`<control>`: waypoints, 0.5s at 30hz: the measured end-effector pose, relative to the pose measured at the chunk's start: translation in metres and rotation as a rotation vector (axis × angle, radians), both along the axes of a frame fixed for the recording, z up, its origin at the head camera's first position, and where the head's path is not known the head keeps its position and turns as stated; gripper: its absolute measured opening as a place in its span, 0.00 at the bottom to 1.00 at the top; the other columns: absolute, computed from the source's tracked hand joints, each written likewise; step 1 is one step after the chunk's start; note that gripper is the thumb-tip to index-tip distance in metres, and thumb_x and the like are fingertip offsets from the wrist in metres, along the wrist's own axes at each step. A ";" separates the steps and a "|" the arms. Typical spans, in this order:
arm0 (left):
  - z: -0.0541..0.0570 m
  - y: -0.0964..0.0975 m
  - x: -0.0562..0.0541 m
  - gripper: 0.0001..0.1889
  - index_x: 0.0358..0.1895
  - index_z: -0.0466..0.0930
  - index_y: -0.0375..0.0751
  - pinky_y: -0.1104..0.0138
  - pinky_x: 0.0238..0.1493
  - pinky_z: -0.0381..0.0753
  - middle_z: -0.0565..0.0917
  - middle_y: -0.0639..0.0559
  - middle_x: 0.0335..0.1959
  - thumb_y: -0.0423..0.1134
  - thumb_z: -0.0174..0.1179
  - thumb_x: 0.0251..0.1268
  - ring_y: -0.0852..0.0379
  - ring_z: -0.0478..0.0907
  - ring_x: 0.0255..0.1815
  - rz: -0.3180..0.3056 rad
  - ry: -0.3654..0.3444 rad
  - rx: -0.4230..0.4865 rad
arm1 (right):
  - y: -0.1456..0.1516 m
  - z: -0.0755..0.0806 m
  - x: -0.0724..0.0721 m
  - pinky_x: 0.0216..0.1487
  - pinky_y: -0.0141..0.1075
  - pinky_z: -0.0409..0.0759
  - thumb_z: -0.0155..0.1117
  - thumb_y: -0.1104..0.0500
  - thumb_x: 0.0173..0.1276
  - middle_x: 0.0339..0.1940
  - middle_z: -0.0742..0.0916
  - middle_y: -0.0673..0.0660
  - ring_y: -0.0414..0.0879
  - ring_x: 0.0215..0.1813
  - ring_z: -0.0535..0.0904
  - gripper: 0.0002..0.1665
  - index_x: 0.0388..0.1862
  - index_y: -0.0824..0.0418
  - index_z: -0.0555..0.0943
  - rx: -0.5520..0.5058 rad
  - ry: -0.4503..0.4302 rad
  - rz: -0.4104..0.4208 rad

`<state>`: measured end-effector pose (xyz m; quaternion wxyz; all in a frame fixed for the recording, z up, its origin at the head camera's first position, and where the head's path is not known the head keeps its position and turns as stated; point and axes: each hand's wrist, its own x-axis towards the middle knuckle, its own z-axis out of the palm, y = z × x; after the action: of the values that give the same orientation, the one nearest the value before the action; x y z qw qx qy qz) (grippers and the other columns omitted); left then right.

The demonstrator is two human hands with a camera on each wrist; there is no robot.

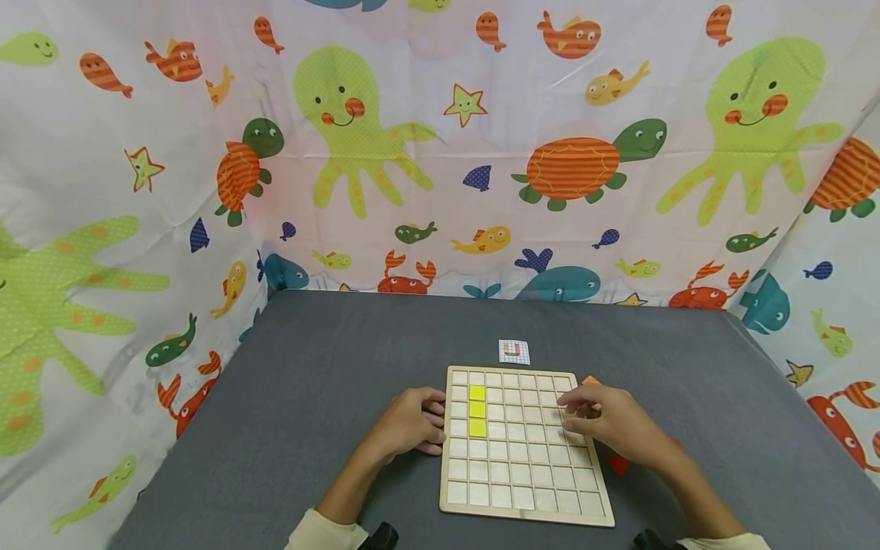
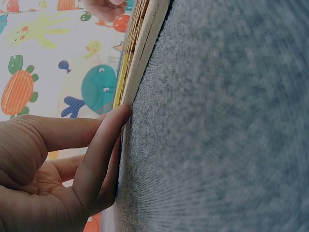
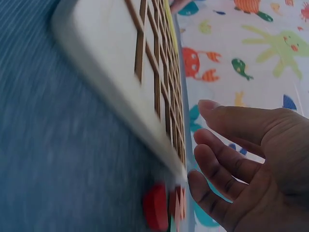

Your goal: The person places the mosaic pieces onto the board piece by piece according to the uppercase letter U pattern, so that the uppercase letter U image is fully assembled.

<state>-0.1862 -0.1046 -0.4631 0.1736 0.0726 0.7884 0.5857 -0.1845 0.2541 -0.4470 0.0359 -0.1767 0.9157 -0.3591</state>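
A wooden grid board (image 1: 502, 473) lies on the grey table, with three yellow square tiles (image 1: 477, 410) in a column of cells toward its upper left. My left hand (image 1: 411, 422) is at the board's left edge; in the left wrist view a fingertip touches the wooden rim (image 2: 153, 34). Over the right side of the board hovers my right hand (image 1: 613, 422), its fingers loosely bent. Nothing shows between its thumb and fingers in the right wrist view. Beside the board's right edge lie red pieces (image 1: 619, 464) and an orange piece (image 1: 591, 380), partly hidden by that hand.
A small card (image 1: 513, 351) printed with a coloured grid pattern lies just beyond the board's far edge. Grey cloth (image 1: 309, 351) covers the table. A white curtain (image 1: 426, 99) with sea animals hangs behind and along both sides.
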 end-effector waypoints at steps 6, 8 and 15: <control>0.001 0.000 0.000 0.35 0.70 0.74 0.25 0.60 0.32 0.93 0.79 0.38 0.51 0.15 0.68 0.54 0.50 0.83 0.42 0.004 -0.005 0.004 | 0.021 -0.003 0.005 0.40 0.33 0.85 0.79 0.54 0.68 0.40 0.87 0.47 0.36 0.40 0.81 0.15 0.52 0.56 0.89 0.025 0.016 -0.063; 0.001 0.000 0.000 0.35 0.69 0.74 0.25 0.60 0.32 0.93 0.79 0.38 0.51 0.15 0.68 0.54 0.51 0.84 0.42 0.005 -0.003 0.006 | 0.029 -0.004 0.007 0.41 0.32 0.86 0.79 0.54 0.68 0.41 0.88 0.47 0.35 0.41 0.81 0.15 0.52 0.55 0.89 0.029 0.018 -0.083; 0.001 0.000 0.001 0.35 0.69 0.74 0.25 0.59 0.32 0.93 0.79 0.38 0.52 0.16 0.68 0.54 0.51 0.84 0.41 0.006 -0.001 0.014 | 0.056 -0.007 0.014 0.40 0.31 0.86 0.79 0.51 0.67 0.40 0.88 0.47 0.35 0.40 0.81 0.18 0.52 0.55 0.89 0.039 -0.012 -0.132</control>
<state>-0.1853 -0.1045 -0.4617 0.1718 0.0711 0.7843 0.5919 -0.1707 0.3099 -0.4542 0.0209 -0.1129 0.9321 -0.3437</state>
